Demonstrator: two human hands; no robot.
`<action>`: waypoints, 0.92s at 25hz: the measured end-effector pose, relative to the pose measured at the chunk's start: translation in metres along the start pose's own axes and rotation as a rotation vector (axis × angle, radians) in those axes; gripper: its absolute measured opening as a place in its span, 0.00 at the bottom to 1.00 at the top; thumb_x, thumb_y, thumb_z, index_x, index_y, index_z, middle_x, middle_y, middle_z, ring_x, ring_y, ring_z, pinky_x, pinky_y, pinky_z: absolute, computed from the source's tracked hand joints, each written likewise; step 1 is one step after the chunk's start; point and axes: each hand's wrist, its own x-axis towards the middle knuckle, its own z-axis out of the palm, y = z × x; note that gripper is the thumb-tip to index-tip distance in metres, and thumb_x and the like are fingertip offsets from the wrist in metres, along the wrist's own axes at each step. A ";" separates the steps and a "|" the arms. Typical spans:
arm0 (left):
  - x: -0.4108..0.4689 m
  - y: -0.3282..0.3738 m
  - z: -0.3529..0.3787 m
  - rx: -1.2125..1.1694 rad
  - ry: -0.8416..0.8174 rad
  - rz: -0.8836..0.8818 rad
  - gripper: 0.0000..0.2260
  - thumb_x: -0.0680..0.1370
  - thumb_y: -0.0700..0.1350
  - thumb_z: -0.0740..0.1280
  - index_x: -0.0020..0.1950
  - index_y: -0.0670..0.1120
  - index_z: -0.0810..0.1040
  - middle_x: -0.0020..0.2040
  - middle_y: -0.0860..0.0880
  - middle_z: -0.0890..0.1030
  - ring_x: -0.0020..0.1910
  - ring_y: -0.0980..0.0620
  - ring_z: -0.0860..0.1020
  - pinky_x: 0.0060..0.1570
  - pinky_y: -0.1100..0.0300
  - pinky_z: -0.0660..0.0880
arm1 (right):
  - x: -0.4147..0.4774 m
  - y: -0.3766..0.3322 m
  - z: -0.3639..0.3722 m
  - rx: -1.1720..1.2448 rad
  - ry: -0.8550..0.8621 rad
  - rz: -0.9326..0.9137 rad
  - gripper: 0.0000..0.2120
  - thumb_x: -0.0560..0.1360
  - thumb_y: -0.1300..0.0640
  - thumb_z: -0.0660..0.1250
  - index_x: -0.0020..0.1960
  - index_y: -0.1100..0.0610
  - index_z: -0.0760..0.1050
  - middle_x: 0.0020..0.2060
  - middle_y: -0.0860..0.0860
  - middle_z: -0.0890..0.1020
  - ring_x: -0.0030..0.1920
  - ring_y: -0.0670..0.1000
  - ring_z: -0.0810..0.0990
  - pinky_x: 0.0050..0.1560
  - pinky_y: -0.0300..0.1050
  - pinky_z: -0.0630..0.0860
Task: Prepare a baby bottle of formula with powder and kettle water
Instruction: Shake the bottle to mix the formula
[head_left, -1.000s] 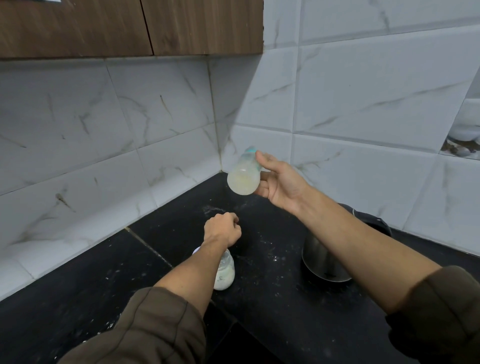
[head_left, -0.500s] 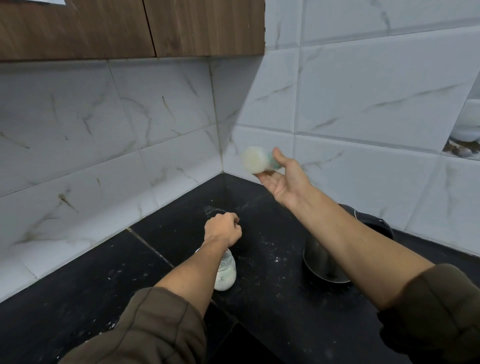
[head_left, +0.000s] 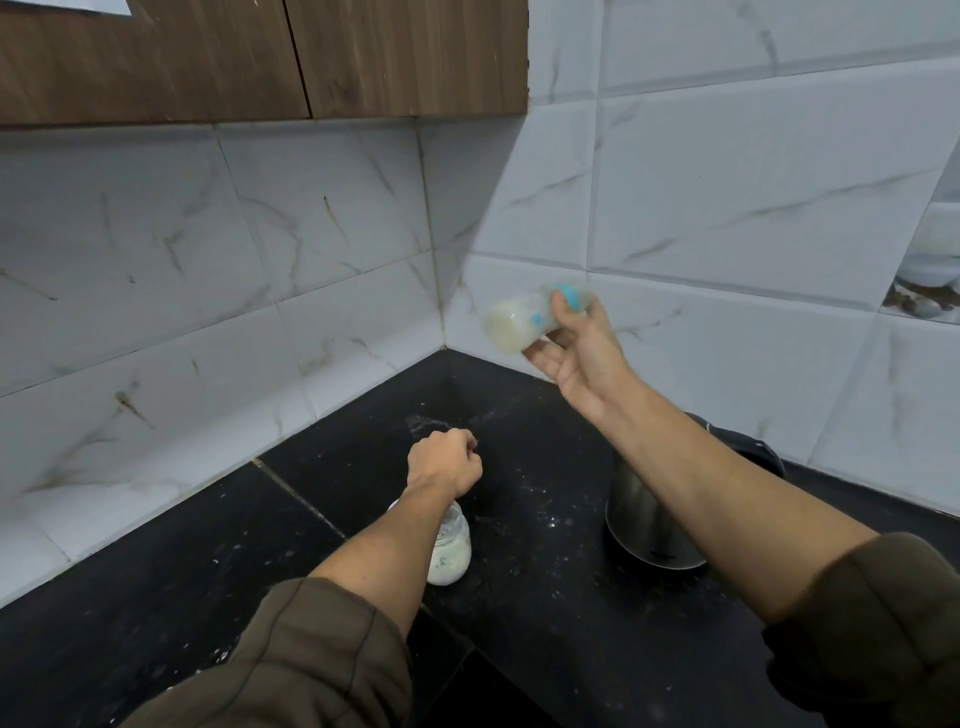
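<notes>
Head view. Against the frame 0.5 s back, the baby bottle is reading a little sharper and is lying nearly level, base pointing left, teal collar toward the wall. 1 s back it was hanging lower, base turned toward the camera. The right hand is staying raised at about the same spot in front of the marbled wall tiles, well above the tabletop.

Grip, right: the thumb is pressing over the teal collar, and the fingers are lying half-extended under the bottle's neck end. It is a loose hold, but it is carrying the bottle. Milky liquid is showing through the bottle wall.

Grip, left: the left hand is sitting unchanged, curled into a tight fist with nothing showing inside it. It is sitting just above and behind a small clear container with white contents, which is standing on the tabletop.

The steel kettle is standing to the right, partly hidden under the right forearm.
</notes>
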 end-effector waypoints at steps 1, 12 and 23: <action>0.000 0.000 0.000 0.005 -0.002 0.000 0.16 0.83 0.48 0.63 0.70 0.52 0.79 0.61 0.49 0.85 0.58 0.47 0.83 0.58 0.52 0.79 | -0.003 0.000 -0.002 -0.096 -0.057 0.021 0.31 0.80 0.56 0.72 0.79 0.49 0.63 0.68 0.60 0.79 0.58 0.62 0.85 0.53 0.57 0.84; 0.000 0.011 0.005 -0.003 -0.009 0.013 0.16 0.82 0.47 0.63 0.69 0.53 0.80 0.60 0.49 0.85 0.58 0.46 0.83 0.58 0.52 0.79 | -0.008 0.003 -0.002 -0.208 -0.109 0.045 0.36 0.78 0.57 0.74 0.80 0.45 0.61 0.66 0.58 0.80 0.58 0.61 0.86 0.55 0.61 0.83; 0.001 0.004 0.002 -0.017 -0.003 0.001 0.16 0.82 0.47 0.64 0.69 0.53 0.80 0.60 0.48 0.85 0.58 0.47 0.83 0.60 0.50 0.80 | -0.013 0.010 0.006 -0.203 -0.134 0.087 0.28 0.80 0.55 0.72 0.76 0.49 0.66 0.64 0.57 0.81 0.55 0.59 0.87 0.52 0.56 0.84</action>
